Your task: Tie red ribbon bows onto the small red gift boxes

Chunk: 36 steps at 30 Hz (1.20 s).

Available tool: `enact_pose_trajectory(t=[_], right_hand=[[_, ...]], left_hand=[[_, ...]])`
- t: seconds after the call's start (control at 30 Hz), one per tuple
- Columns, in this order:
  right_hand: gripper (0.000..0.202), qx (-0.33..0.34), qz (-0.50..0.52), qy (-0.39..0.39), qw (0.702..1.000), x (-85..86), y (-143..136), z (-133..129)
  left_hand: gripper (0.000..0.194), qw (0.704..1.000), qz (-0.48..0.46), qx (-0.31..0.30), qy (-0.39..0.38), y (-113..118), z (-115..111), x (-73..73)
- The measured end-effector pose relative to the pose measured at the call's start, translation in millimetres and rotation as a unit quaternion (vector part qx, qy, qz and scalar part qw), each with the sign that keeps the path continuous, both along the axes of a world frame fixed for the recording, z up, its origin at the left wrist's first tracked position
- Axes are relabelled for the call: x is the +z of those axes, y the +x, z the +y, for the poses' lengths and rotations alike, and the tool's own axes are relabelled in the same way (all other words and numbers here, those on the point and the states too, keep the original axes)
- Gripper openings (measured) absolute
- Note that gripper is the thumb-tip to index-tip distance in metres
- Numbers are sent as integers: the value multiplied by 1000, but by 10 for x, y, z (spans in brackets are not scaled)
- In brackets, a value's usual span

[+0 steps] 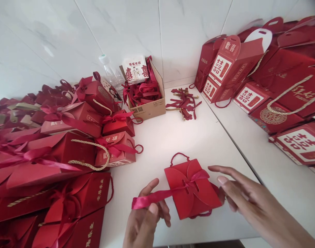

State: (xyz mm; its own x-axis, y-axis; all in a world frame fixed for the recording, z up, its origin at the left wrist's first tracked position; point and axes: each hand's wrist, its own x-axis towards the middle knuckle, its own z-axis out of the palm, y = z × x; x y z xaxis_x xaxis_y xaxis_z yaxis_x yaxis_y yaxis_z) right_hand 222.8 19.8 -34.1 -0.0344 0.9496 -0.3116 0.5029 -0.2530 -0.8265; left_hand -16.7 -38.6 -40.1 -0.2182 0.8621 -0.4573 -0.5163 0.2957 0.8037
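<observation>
A small red gift box lies on the white table, its petal flaps folded over each other and a twisted cord handle at its top and bottom edges. A dark pink ribbon passes through the slots at its middle and stretches out to the left. My left hand is at the ribbon's loose left end, fingers apart, with the ribbon lying between thumb and forefinger. At the box's right side is my right hand, its thumb and forefinger spread; its other fingers are partly hidden near the box's lower right corner.
Many ribboned red boxes pile up on the left. A cardboard box holds ribbons and printed cards. Beside it lie loose ribbons. More red boxes and bags with rope handles stand at the right. A white wall is behind.
</observation>
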Motion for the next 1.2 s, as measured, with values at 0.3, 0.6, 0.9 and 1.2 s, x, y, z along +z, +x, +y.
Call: enact_pose_trajectory(t=[0.3, 0.6, 0.9, 1.2], right_hand=[[67, 27, 59, -92, 994, -78, 24, 189], [68, 118, 195, -68, 971, -1, -296, 512], [53, 128, 254, 48, 957, 261, -388, 638], [70, 139, 156, -43, 977, 34, -501, 691]], left_hand=[[21, 982, 124, 98, 98, -176, 185, 71], [40, 956, 277, 27, 93, -80, 584, 332], [39, 919, 350, 3, 180, -132, 972, 628], [33, 940, 279, -15, 198, -70, 1048, 567]])
